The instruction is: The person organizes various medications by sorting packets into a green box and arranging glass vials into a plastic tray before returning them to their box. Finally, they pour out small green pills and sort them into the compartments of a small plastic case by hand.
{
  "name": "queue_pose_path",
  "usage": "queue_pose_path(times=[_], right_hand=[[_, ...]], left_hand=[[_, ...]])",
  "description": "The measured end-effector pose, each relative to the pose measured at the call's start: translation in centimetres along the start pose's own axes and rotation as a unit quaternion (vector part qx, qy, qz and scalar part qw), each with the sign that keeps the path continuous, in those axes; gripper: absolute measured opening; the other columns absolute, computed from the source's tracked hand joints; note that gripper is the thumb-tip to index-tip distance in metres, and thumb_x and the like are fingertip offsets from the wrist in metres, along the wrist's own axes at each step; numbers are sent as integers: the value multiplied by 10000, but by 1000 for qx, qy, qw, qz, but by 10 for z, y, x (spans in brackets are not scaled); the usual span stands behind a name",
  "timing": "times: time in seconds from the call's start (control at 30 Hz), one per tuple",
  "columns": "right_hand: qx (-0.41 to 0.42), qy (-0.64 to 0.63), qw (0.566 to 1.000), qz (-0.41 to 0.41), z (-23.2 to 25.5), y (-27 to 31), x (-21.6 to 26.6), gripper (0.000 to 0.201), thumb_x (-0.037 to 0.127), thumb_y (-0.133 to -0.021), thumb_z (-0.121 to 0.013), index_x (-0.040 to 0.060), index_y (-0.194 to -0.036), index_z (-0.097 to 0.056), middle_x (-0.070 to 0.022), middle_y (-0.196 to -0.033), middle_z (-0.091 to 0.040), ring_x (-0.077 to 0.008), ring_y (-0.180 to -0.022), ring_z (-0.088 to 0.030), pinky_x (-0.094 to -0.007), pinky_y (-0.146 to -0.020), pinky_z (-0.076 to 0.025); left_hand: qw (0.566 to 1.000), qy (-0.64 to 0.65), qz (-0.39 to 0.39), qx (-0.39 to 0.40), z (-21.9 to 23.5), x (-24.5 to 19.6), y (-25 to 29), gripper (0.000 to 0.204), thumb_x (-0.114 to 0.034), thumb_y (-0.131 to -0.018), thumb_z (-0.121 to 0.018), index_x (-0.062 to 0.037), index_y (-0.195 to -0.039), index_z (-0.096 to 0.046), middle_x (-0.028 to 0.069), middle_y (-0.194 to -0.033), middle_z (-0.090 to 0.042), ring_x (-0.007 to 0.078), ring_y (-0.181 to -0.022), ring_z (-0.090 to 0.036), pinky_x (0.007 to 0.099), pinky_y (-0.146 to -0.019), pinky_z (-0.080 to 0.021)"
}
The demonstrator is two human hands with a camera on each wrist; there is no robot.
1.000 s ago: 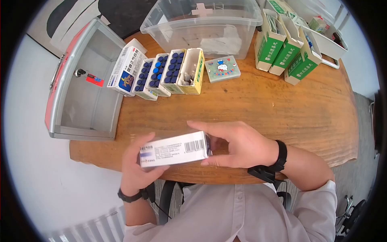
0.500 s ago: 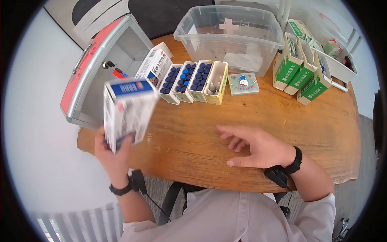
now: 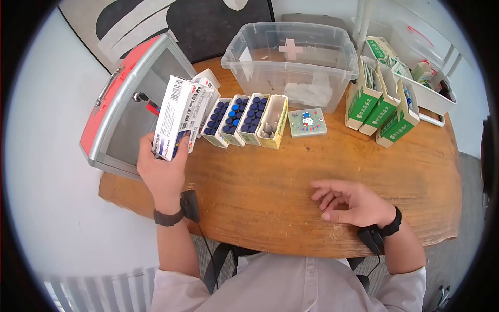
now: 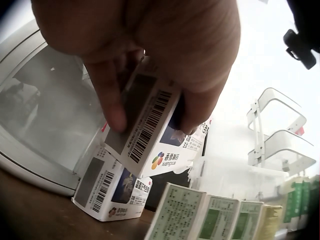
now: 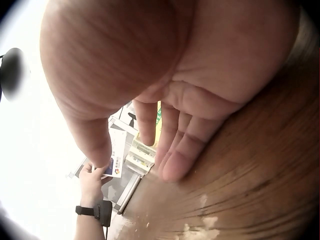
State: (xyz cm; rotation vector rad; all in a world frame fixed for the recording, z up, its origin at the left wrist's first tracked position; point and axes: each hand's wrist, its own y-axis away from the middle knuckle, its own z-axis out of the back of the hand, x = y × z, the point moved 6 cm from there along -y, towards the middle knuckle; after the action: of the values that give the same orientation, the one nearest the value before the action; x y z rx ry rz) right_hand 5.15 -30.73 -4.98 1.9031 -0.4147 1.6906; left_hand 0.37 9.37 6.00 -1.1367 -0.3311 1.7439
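My left hand (image 3: 163,174) grips a white and blue medicine box (image 3: 174,117) near the left end of the row. In the left wrist view the held box (image 4: 145,125) is tilted, above and partly in front of a similar box (image 4: 112,190) standing on the table; whether they touch I cannot tell. Right of it stand narrow boxes of blue-capped vials (image 3: 216,117) and a yellow box (image 3: 274,125) with a few small items inside. My right hand (image 3: 358,203) holds nothing, its fingers loosely bent over the wooden table (image 3: 260,208).
A red and silver case (image 3: 130,99) stands at the left, a clear bin (image 3: 291,73) at the back. A flat cartoon-print box (image 3: 307,123) lies right of the row. Green and white boxes (image 3: 364,104) and a white tray (image 3: 434,99) are at the back right.
From both hands, the box passed into my left hand alone, which has carried it up and left to the row's left end. My right hand let go and moved right.
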Motion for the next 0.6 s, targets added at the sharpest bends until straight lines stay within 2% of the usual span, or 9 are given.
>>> queue_pose_path(times=[0.1, 0.17, 0.27, 0.43, 0.47, 0.5, 0.53, 0.57, 0.6], right_hand=[[5, 16, 1000, -5, 0, 0, 0, 734, 76, -977, -861, 83, -1640, -547, -126, -1335, -709, -166, -1105, -698, -321, -996, -613], [7, 2, 1000, 8, 1, 1, -2, 731, 92, -978, -863, 83, -1638, -548, -128, -1331, -711, -167, -1102, -706, -319, -993, -617], [6, 27, 1000, 15, 0, 2, 3, 734, 99, -979, -863, 81, -1640, -545, -134, -1320, -718, -168, -1092, -715, -321, -995, -619], [7, 29, 999, 26, 1, 1, 0, 734, 106, -983, -860, 76, -1642, -540, -148, -1314, -725, -171, -1073, -721, -324, -989, -624], [9, 34, 999, 28, 1, 1, 0, 733, 105, -984, -857, 74, -1643, -538, -152, -1316, -726, -173, -1068, -722, -325, -988, -625], [8, 36, 999, 29, 1, 2, 0, 733, 105, -984, -857, 74, -1643, -538, -152, -1316, -726, -173, -1068, -722, -325, -988, -625], [7, 27, 999, 29, 1, 1, 0, 731, 104, -986, -855, 72, -1643, -537, -151, -1310, -727, -172, -1069, -721, -325, -987, -625], [8, 17, 999, 27, 1, 1, 0, 729, 103, -988, -852, 70, -1643, -536, -150, -1304, -727, -172, -1070, -720, -325, -986, -625], [9, 18, 999, 27, 1, 0, 1, 729, 103, -988, -852, 70, -1643, -536, -150, -1304, -727, -172, -1070, -720, -325, -986, -625]], left_hand=[[1000, 8, 3, -4, -5, 0, 2, 454, -173, -844, -969, 4, -1152, -687, 106, -984, -778, 166, -857, -733, 346, -795, -592], [998, -11, 57, 35, -16, 6, 4, 438, -181, -874, -955, 3, -1168, -688, 96, -1033, -786, 130, -899, -720, 316, -830, -583], [997, -31, 40, 55, -28, 11, 5, 463, -173, -875, -952, -1, -1207, -677, 95, -1012, -789, 135, -885, -726, 324, -826, -590], [988, 92, 86, 92, -41, 16, 13, 385, -72, -935, -865, -12, -1255, -659, 155, -1340, -660, 166, -1128, -685, 325, -813, -612], [988, 95, 85, 91, -36, 16, 15, 385, -72, -935, -865, -12, -1255, -659, 155, -1340, -660, 166, -1128, -685, 325, -813, -612], [995, -38, -66, 59, -24, -2, 16, 372, -51, -933, -851, -17, -1256, -670, 144, -1276, -686, 185, -1045, -704, 330, -779, -608], [961, -171, -215, 24, -18, -20, 21, 362, -30, -931, -838, -22, -1258, -682, 132, -1211, -712, 204, -962, -723, 335, -744, -603], [961, -171, -215, 23, -17, -22, 23, 362, -30, -931, -838, -22, -1258, -682, 132, -1211, -712, 204, -962, -723, 335, -744, -603], [975, -90, -176, 105, -26, -22, 28, 360, -35, -927, -836, -29, -1257, -694, 123, -1098, -732, 227, -871, -728, 353, -705, -590]])
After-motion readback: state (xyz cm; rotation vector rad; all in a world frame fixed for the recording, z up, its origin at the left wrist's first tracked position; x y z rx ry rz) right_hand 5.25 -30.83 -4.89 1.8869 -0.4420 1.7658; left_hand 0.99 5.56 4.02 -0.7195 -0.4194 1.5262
